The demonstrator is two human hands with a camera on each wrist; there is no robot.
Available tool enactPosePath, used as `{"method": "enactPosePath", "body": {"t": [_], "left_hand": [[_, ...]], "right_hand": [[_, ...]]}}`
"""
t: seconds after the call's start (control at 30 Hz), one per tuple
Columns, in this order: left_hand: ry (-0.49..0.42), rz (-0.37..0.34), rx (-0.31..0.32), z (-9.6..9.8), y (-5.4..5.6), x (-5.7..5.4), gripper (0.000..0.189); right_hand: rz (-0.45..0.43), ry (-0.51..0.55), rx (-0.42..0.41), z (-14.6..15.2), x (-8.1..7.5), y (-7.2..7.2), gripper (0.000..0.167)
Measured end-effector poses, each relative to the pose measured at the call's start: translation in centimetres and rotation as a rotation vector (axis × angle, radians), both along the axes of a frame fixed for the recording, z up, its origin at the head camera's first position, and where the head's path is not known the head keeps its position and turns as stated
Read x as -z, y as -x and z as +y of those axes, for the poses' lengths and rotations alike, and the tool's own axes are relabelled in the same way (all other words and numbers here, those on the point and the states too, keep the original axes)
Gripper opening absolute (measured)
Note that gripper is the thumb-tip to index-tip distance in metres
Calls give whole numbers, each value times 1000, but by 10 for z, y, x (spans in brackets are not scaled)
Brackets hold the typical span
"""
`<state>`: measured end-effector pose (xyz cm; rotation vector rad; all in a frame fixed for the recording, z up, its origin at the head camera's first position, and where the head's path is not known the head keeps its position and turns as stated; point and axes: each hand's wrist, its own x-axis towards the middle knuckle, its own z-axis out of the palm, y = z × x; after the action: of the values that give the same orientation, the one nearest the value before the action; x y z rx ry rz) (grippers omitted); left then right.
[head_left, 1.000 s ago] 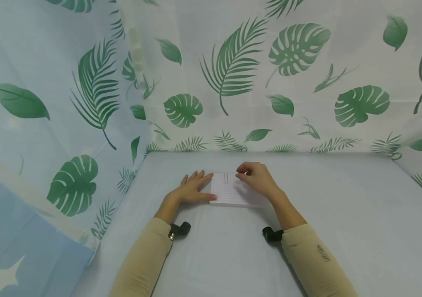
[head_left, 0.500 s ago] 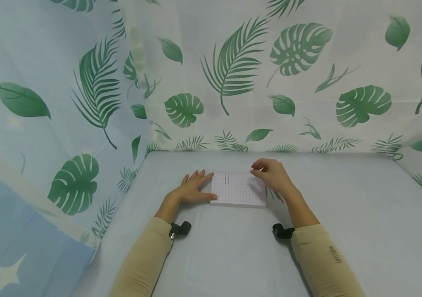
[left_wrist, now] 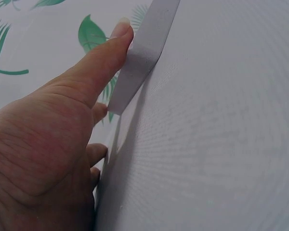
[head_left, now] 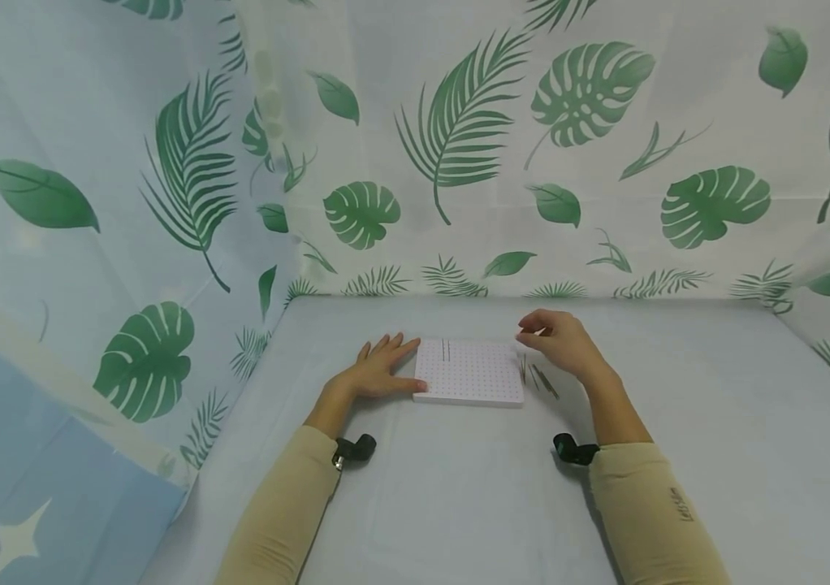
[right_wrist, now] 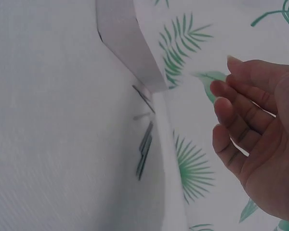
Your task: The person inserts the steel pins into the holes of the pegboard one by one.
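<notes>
A white board (head_left: 469,382) with rows of small holes or dots lies flat on the table. Two thin dark sticks or lines (head_left: 446,350) show near its upper left corner; whether they stand or lie is unclear. My left hand (head_left: 377,371), fingers spread, is at the board's left side, its thumb (left_wrist: 103,60) touching the front left corner. Just beyond the back right corner, my right hand (head_left: 559,341) hovers with loosely bent fingers; nothing shows between them in the right wrist view. Several thin dark sticks (right_wrist: 144,149) lie on the table beside the board's right edge.
Pale cloth covers the table (head_left: 444,487). Behind it hangs a white leaf-print curtain (head_left: 488,162), with another leaf-print curtain (head_left: 123,203) along the left. Black wrist cameras are strapped to both forearms, the right one (head_left: 572,448) above the cloth.
My right hand has moved right, from over the board to past its back right corner, uncovering the board's right part and the loose sticks. The left hand keeps its place.
</notes>
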<state>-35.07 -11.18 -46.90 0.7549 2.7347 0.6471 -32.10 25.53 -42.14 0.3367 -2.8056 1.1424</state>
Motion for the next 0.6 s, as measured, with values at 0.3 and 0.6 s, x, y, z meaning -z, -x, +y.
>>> {"method": "enactPosePath", "body": {"t": [0.3, 0.6], "left_hand": [[-12, 6, 6, 1, -2, -2, 98], [0, 7, -2, 1, 0, 0, 99]], "right_hand": [[-54, -24, 6, 19, -1, -2, 39], [-124, -30, 14, 30, -3, -6, 41]]}}
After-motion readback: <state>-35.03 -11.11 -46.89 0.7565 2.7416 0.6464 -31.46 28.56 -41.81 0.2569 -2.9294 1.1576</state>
